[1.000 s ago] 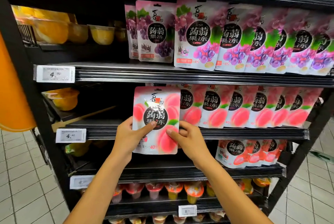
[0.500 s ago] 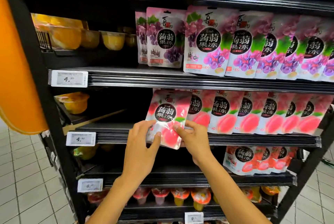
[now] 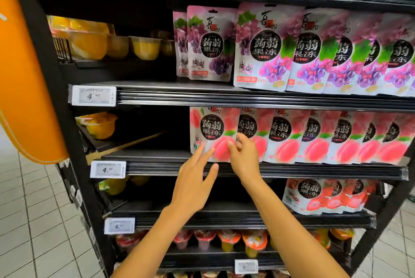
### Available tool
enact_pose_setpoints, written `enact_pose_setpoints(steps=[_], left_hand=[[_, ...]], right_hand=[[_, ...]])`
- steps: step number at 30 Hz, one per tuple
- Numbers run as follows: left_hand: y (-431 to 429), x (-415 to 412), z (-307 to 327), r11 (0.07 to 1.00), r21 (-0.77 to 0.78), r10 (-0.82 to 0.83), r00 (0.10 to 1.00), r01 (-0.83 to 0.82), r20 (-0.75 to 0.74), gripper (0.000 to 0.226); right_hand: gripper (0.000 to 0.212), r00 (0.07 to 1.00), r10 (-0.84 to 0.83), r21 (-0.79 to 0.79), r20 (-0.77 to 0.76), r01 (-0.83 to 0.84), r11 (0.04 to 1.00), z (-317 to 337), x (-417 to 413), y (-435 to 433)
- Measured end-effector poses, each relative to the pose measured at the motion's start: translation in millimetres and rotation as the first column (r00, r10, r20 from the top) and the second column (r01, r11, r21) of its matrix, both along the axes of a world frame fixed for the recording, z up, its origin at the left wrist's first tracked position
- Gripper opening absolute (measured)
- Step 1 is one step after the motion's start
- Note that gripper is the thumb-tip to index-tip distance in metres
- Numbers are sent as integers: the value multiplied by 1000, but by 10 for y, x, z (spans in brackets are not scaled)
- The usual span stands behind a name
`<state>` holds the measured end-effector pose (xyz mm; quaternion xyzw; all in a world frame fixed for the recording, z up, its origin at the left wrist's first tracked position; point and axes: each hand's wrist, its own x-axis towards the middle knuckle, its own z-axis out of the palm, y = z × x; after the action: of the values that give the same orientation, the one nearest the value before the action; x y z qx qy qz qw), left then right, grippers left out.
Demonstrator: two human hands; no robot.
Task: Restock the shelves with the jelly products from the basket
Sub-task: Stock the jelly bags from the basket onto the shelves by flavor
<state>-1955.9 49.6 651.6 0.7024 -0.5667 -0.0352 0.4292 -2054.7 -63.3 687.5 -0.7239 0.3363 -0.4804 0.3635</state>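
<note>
Seating a peach jelly pouch (image 3: pixel 211 129) at the left end of the peach row (image 3: pixel 314 140) on the middle shelf (image 3: pixel 157 156) looks like the step in hand. The left hand (image 3: pixel 193 185), fingers straight, touches its lower front, and the right hand (image 3: pixel 243 156) pinches its right edge. Next, both must let go without tipping it. The basket is out of view.

Single cam, head-worn, wide-angle; shelf rails bow toward frame edges. Looks fwd & a bit down at black shelving unit (image 3: pixel 247 98), v. near: left hand (image 3: pixel 195 179) & right hand (image 3: pixel 243 158) reach the peach jelly pouch (image 3: pixel 212 134) mid-frame. Tiled floor (image 3: pixel 33 221) in lower corners.
</note>
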Motion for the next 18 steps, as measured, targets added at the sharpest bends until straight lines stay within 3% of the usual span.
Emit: enact_pose_setpoints(steps=[3, 6, 10, 18], left_hand=[[-18, 11, -35, 1000, -1, 23, 998, -23, 52, 51], [-39, 14, -44, 999, -23, 51, 993, -49, 106, 52], [-84, 1, -39, 998, -31, 49, 993, -46, 107, 55], [-86, 0, -30, 997, -69, 28, 997, -23, 68, 51]], right_hand=[[1, 997, -47, -31, -67, 45, 998, -57, -66, -32], [24, 983, -138, -64, -123, 131, 989, -103, -145, -28], [19, 951, -229, -94, -210, 213, 973, -120, -199, -33], [16, 962, -246, -59, -118, 240, 969, -189, -304, -45]])
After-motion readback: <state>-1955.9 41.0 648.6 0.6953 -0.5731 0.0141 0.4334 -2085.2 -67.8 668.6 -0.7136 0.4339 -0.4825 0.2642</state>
